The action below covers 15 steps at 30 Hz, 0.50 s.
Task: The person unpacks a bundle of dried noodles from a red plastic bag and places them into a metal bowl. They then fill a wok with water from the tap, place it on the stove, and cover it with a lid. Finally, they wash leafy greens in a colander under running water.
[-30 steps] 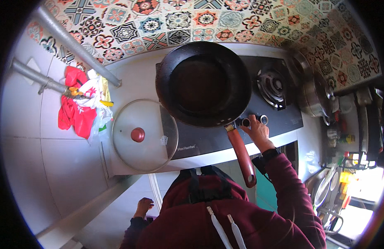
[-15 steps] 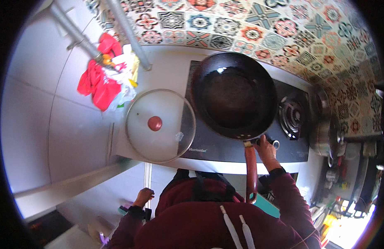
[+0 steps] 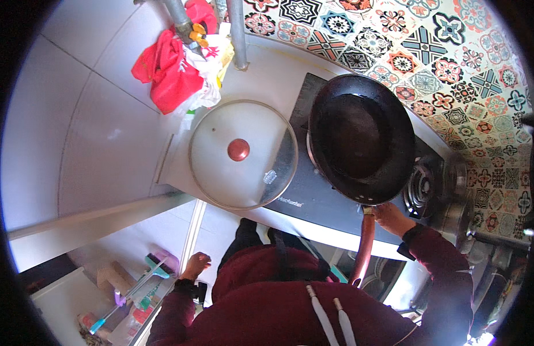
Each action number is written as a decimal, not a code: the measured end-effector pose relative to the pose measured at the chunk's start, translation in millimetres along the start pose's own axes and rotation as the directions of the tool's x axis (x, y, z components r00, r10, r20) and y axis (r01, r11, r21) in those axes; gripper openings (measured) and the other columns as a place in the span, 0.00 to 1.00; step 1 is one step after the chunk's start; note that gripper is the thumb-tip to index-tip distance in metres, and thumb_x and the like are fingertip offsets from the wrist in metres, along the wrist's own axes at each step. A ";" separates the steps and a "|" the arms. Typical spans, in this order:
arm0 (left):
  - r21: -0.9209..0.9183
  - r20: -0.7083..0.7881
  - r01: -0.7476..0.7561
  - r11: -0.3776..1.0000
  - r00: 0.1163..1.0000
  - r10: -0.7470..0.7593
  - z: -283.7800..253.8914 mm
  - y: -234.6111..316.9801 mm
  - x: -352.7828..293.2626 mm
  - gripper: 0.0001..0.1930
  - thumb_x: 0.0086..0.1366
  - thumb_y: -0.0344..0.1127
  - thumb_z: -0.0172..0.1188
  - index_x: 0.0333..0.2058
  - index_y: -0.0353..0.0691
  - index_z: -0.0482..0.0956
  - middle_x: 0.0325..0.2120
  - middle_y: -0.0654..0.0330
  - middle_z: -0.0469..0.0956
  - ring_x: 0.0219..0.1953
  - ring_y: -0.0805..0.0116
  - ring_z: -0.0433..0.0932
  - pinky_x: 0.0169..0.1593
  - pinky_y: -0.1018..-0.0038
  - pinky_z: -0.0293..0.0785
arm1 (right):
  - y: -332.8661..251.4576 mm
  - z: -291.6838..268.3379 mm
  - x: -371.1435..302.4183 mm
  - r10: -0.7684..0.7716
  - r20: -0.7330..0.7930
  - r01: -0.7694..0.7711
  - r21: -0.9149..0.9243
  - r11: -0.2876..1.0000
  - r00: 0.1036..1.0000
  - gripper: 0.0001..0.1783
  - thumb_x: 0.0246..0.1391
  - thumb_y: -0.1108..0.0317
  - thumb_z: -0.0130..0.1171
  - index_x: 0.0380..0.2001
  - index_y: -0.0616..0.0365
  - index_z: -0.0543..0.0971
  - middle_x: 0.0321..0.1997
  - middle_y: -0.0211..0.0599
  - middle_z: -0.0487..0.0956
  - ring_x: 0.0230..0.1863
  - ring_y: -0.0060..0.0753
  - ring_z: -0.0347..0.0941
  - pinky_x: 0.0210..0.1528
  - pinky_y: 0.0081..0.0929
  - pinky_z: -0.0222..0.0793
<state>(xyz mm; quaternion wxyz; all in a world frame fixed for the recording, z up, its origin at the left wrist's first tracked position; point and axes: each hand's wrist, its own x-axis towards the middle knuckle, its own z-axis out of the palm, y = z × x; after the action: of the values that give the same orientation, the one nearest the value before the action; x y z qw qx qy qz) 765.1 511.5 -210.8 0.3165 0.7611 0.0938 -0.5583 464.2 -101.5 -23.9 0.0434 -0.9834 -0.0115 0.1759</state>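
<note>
A dark wok [image 3: 359, 138] with a reddish-brown handle [image 3: 363, 248] sits on the black gas stove [image 3: 321, 196]. Just right of where the handle joins the wok, my right hand [image 3: 393, 219] is closed at the stove's front edge. Its fingers cover the spot of the stove knob, which is hidden beneath them. Low on the left, beside my body, hangs my left hand [image 3: 196, 266], its fingers curled and nothing visible in them. A round glass lid [image 3: 221, 179] with a red knob lies left of the wok, partly over the stove's edge.
Red and white plastic bags [image 3: 174, 75] hang by grey pipes [image 3: 237, 34] at the far left. A second burner [image 3: 419, 187] and metal pots [image 3: 454, 213] stand on the right. Patterned tiles [image 3: 402, 60] cover the back wall. A broom [image 3: 163, 262] is on the floor at lower left.
My view has turned, so wok, lid and bags sit differently in the picture. My right hand stays by the wok handle and now covers the knob that showed before. The left hand still hangs low.
</note>
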 end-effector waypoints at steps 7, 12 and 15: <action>0.023 -0.015 -0.082 0.996 0.996 0.083 8.2 -13.1 -3.9 0.10 0.63 0.35 0.58 0.35 0.33 0.76 0.27 0.57 0.80 0.28 0.70 0.81 0.31 0.74 0.77 | -0.2 -0.4 3.7 0.030 0.174 -0.030 -0.003 1.000 0.984 0.29 0.52 0.71 0.51 0.59 0.56 0.61 0.53 0.51 0.73 0.54 0.50 0.71 0.56 0.41 0.68; 0.161 0.004 -0.224 0.961 0.974 0.227 8.6 32.2 -25.3 0.10 0.63 0.37 0.59 0.34 0.34 0.77 0.26 0.59 0.80 0.29 0.70 0.80 0.34 0.74 0.76 | 8.8 20.1 2.0 0.080 0.356 -0.081 -0.013 0.997 0.931 0.25 0.51 0.70 0.50 0.54 0.60 0.68 0.52 0.51 0.75 0.55 0.49 0.71 0.58 0.39 0.67; 0.227 0.047 -0.374 0.899 0.926 0.374 5.7 105.2 -52.8 0.12 0.62 0.39 0.60 0.35 0.33 0.77 0.25 0.58 0.80 0.29 0.69 0.80 0.35 0.73 0.74 | 12.7 33.1 -2.1 0.147 0.285 -0.186 0.115 0.976 0.947 0.11 0.51 0.66 0.50 0.38 0.55 0.73 0.46 0.49 0.76 0.51 0.51 0.70 0.54 0.42 0.65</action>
<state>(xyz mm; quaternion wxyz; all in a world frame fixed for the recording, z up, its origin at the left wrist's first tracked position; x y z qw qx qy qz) 793.9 437.1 -124.2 0.3268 0.7961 -0.1201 -0.4950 450.8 -111.5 -55.3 0.0953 -0.9414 0.0782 0.3140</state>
